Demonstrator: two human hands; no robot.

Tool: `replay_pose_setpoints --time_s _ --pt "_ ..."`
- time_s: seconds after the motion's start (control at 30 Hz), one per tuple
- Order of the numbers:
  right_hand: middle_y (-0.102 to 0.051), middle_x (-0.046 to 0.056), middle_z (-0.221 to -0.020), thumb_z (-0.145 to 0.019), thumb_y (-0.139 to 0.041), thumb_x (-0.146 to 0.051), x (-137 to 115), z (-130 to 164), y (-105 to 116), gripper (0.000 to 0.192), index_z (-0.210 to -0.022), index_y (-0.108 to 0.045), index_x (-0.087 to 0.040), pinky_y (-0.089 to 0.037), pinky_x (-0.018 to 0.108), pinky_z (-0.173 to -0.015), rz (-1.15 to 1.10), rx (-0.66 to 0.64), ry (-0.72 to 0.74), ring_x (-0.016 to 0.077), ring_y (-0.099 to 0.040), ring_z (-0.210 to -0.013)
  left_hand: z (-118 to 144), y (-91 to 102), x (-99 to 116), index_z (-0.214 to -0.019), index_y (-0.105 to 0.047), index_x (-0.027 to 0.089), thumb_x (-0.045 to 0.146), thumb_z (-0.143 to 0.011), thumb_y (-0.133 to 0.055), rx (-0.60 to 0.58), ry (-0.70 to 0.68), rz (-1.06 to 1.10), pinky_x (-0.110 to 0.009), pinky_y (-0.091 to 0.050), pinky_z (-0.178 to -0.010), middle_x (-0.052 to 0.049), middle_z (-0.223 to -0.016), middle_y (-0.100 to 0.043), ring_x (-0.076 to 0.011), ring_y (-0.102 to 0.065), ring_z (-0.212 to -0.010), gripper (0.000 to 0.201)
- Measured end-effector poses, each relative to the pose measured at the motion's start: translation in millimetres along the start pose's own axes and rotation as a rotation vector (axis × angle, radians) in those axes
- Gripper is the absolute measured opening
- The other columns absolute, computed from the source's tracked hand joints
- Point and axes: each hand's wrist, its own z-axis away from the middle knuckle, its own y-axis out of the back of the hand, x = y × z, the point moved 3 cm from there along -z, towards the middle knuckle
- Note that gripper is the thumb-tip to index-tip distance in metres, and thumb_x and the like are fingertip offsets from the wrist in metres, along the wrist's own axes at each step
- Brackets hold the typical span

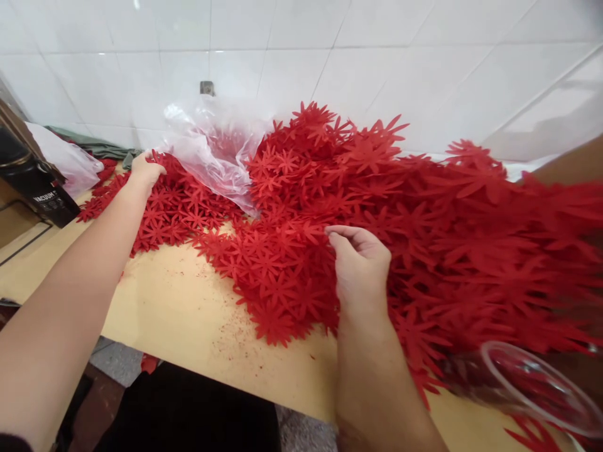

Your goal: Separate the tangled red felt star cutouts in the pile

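Seemingly, right hand (360, 267) pinches red petals (282, 276); left hand (145, 168) curls on them.

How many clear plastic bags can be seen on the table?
2: one clear plastic bag behind the red flower cutouts, by the left hand; another at the far left. More may be hidden.
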Motion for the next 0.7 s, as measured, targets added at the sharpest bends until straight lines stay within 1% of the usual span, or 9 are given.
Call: replay_pose_setpoints --time_s 0.1,0.17,0.27,0.33,0.4,0.47,0.53,0.6,0.7 --pt "-0.063 -0.001 -0.069 -0.056 -0.059 -0.025 0.4 -0.1 0.6 0.015 -0.068 -0.064 -0.016 -0.044 0.032 -0.074 -0.011 0.005 -0.018 0.0112 -0.056 -0.065 -1.3 11.3 2.3 -0.101 -0.063 0.011 -0.004 -0.056 -0.061 0.025 -0.001 0.072 -0.027 -0.051 -0.079 -0.002 -0.092 -0.066 -0.0127 -0.06 -0.081 0.047" --pt "-0.063 -0.001 -0.069 -0.056 -0.06 -0.024 0.0 0.1 0.8 0.015 -0.067 -0.064 -0.016 -0.044 0.032 -0.074 -0.014 0.007 -0.025 0.0112 -0.055 -0.065 -1.1 18.2 5.8 -0.107 -0.061 0.011 -0.004 -0.058 -0.063 0.025 -0.013 0.058 -0.028 -0.05 -0.084 0.0 -0.093 -0.066 -0.0102 -0.057 -0.081 0.051" --pt "-0.063 -0.001 -0.068 -0.056 -0.06 -0.023 -1.5 0.8 0.5 0.013 -0.066 -0.064 -0.017 -0.044 0.031 -0.073 -0.009 0.006 -0.018 0.0115 -0.056 -0.065 -3.8 29.0 10.7 -0.118 -0.054 0.011 -0.002 -0.064 -0.064 0.034 -0.054 0.034 -0.032 -0.048 -0.092 0.003 -0.095 -0.065 -0.0085 -0.054 -0.081 0.056" --pt "-0.063 -0.001 -0.067 -0.056 -0.06 -0.023 -2.0 1.4 0.0 0.013 -0.066 -0.064 -0.016 -0.043 0.031 -0.072 -0.009 0.005 -0.015 0.0113 -0.055 -0.065 -7.6 36.0 13.1 -0.122 -0.05 0.011 0.002 -0.07 -0.063 0.051 -0.112 0.015 -0.034 -0.045 -0.098 0.005 -0.1 -0.066 -0.0092 -0.053 -0.085 0.054" --pt "-0.063 -0.001 -0.067 -0.056 -0.06 -0.024 -2.0 2.0 -0.7 0.014 -0.067 -0.064 -0.016 -0.043 0.03 -0.071 -0.011 0.001 -0.011 0.0112 -0.055 -0.064 -11.1 40.9 14.1 -0.121 -0.051 0.012 0.006 -0.075 -0.06 0.062 -0.172 -0.005 -0.033 -0.041 -0.102 0.006 -0.103 -0.066 -0.0091 -0.052 -0.088 0.048" --pt "-0.063 0.0 -0.068 -0.056 -0.06 -0.024 -1.7 2.3 -1.4 0.015 -0.067 -0.064 -0.016 -0.042 0.03 -0.071 -0.014 -0.005 -0.008 0.0113 -0.055 -0.065 -13.2 42.3 12.3 -0.118 -0.052 0.013 0.008 -0.079 -0.056 0.048 -0.164 0.009 -0.029 -0.042 -0.099 0.008 -0.099 -0.066 -0.0072 -0.051 -0.084 0.04" --pt "-0.063 0.0 -0.068 -0.055 -0.06 -0.024 -1.7 2.4 -1.5 0.015 -0.067 -0.064 -0.016 -0.042 0.03 -0.071 -0.016 -0.004 -0.004 0.0115 -0.055 -0.065 -13.5 41.1 9.3 -0.114 -0.055 0.015 0.007 -0.081 -0.053 0.03 -0.128 0.033 -0.025 -0.045 -0.09 0.009 -0.09 -0.066 -0.005 -0.049 -0.076 0.034" --pt "-0.063 0.0 -0.068 -0.056 -0.06 -0.024 -2.2 2.4 -1.2 0.015 -0.067 -0.064 -0.016 -0.042 0.03 -0.071 -0.017 0.001 -0.002 0.0115 -0.055 -0.065 -12.9 39.8 7.9 -0.108 -0.058 0.016 0.007 -0.081 -0.052 0.034 -0.127 0.022 -0.021 -0.045 -0.084 0.01 -0.084 -0.064 -0.0039 -0.047 -0.071 0.029" --pt "-0.063 0.0 -0.068 -0.055 -0.06 -0.024 -3.4 2.8 -0.8 0.014 -0.066 -0.064 -0.016 -0.043 0.03 -0.071 -0.022 0.008 -0.006 0.0114 -0.055 -0.065 -11.3 40.2 10.3 -0.105 -0.06 0.018 0.014 -0.081 -0.055 0.042 -0.179 -0.073 -0.021 -0.041 -0.086 0.011 -0.084 -0.064 -0.0053 -0.044 -0.074 0.025"
